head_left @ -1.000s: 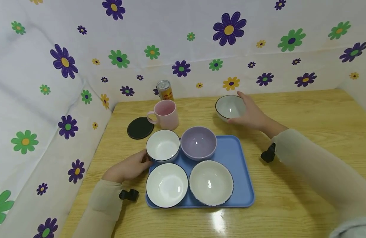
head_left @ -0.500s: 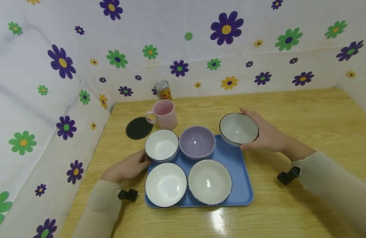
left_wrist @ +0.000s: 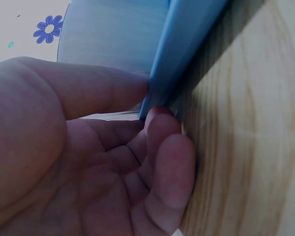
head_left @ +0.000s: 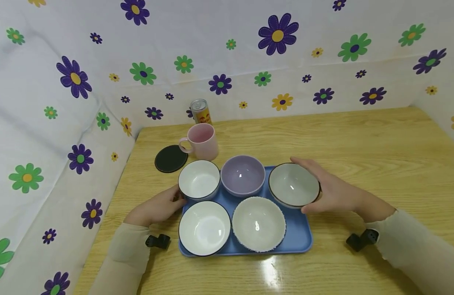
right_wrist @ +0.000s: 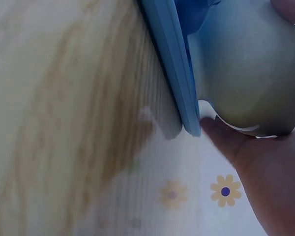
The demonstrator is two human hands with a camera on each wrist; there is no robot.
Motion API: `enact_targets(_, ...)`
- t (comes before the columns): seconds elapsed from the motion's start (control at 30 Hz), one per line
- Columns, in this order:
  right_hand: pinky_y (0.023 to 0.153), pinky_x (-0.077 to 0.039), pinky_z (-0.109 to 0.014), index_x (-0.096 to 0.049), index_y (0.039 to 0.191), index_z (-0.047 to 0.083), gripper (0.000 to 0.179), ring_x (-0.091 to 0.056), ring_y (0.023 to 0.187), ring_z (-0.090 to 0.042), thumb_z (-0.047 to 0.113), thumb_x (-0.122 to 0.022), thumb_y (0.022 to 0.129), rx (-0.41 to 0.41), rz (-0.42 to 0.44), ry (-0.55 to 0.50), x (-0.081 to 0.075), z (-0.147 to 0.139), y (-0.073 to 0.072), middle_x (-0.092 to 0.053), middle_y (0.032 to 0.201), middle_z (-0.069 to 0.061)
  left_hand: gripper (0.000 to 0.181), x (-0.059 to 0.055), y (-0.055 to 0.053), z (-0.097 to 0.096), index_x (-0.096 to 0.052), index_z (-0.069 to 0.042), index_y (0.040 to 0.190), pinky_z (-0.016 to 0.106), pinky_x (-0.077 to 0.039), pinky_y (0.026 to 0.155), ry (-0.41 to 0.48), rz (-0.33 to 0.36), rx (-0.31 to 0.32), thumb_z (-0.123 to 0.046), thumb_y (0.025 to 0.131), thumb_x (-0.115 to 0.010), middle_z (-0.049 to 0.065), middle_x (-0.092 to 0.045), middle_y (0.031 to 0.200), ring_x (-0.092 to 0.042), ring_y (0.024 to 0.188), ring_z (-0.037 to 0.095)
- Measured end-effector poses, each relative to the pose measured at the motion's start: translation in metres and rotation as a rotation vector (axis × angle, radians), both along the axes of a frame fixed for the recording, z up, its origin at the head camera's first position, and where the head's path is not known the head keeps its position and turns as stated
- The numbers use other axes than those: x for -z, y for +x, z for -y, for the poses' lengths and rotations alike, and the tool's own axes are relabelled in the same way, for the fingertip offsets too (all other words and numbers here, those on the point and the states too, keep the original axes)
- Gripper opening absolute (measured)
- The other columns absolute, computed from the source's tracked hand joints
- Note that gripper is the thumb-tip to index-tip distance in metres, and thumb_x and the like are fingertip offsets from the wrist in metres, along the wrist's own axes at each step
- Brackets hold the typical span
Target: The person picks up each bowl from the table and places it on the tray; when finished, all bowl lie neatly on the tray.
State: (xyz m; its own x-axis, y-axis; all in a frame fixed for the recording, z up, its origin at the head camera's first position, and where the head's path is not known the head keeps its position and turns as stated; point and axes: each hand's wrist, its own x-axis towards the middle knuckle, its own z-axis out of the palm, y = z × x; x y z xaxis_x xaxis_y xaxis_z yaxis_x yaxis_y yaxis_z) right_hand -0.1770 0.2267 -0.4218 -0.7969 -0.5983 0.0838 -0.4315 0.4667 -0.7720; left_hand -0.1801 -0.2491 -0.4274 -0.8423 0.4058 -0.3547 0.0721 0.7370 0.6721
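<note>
My right hand grips a white bowl with a dark rim by its right side, over the back right corner of the blue tray. In the right wrist view that bowl sits upright against the tray. My left hand pinches the tray's left edge; in the left wrist view the thumb lies on the tray rim with curled fingers below. On the tray stand a purple bowl, a speckle-rimmed cream bowl and two black-rimmed white bowls, one behind and one in front.
Behind the tray at the left stand a pink mug and a drink can. A black round coaster lies beside the mug. Flowered cloth hangs along the back and sides of the wooden table.
My right hand has brought the dark-rimmed bowl from the table behind the tray toward me, onto the tray's back right corner. My left hand has stayed at the tray's edge.
</note>
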Motion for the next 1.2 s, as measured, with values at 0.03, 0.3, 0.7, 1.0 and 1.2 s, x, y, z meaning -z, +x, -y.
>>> enact_targets(0.03, 0.097, -0.046, -0.037, -0.018, 0.161, 0.021, 0.120, -0.039, 0.132, -0.033, 0.024, -0.094, 0.068, -0.001, 0.000, 0.000, 0.001, 0.001, 0.001, -0.031, 0.152, -0.013, 0.036, 0.000, 0.000, 0.000, -0.044, -0.005, 0.137, 0.042, -0.040, 0.086, 0.001, 0.001, -0.001, -0.018, 0.104, -0.052, 0.008, -0.053, 0.105, -0.050, 0.101, 0.025)
enact_targets(0.3, 0.098, -0.042, -0.058, -0.015, 0.161, 0.023, 0.120, -0.038, 0.131, -0.033, 0.023, -0.093, 0.070, -0.007, 0.014, -0.015, 0.006, 0.005, 0.004, -0.029, 0.152, -0.013, 0.037, -0.002, 0.000, -0.001, -0.043, -0.005, 0.138, 0.042, -0.040, 0.086, -0.004, -0.002, 0.004, -0.018, 0.104, -0.052, 0.008, -0.053, 0.104, -0.050, 0.101, 0.026)
enact_targets(0.7, 0.098, -0.043, -0.060, -0.013, 0.161, 0.027, 0.118, -0.039, 0.132, -0.035, 0.026, -0.092, 0.073, 0.003, 0.003, -0.006, 0.010, 0.009, 0.004, -0.027, 0.152, -0.014, 0.036, 0.000, -0.001, -0.001, -0.044, -0.005, 0.137, 0.039, -0.041, 0.081, -0.023, 0.005, -0.003, -0.018, 0.104, -0.052, 0.007, -0.052, 0.099, -0.051, 0.094, 0.023)
enact_targets(1.0, 0.099, -0.043, -0.052, -0.014, 0.161, 0.026, 0.119, -0.038, 0.132, -0.031, 0.025, -0.093, 0.072, 0.007, 0.003, -0.008, 0.010, 0.013, 0.009, -0.026, 0.152, -0.013, 0.032, 0.000, -0.001, 0.000, -0.046, -0.006, 0.133, 0.039, -0.042, 0.081, -0.030, -0.007, 0.003, -0.018, 0.104, -0.053, 0.006, -0.053, 0.099, -0.052, 0.094, 0.023)
enact_targets(1.2, 0.099, -0.041, -0.059, -0.012, 0.162, 0.023, 0.119, -0.038, 0.132, -0.034, 0.028, -0.092, 0.073, 0.016, 0.006, 0.005, 0.008, 0.015, 0.015, -0.025, 0.152, -0.015, 0.028, 0.001, -0.001, 0.000, -0.048, -0.006, 0.129, 0.040, -0.041, 0.082, -0.019, -0.006, 0.003, -0.018, 0.104, -0.052, 0.007, -0.053, 0.100, -0.051, 0.095, 0.023)
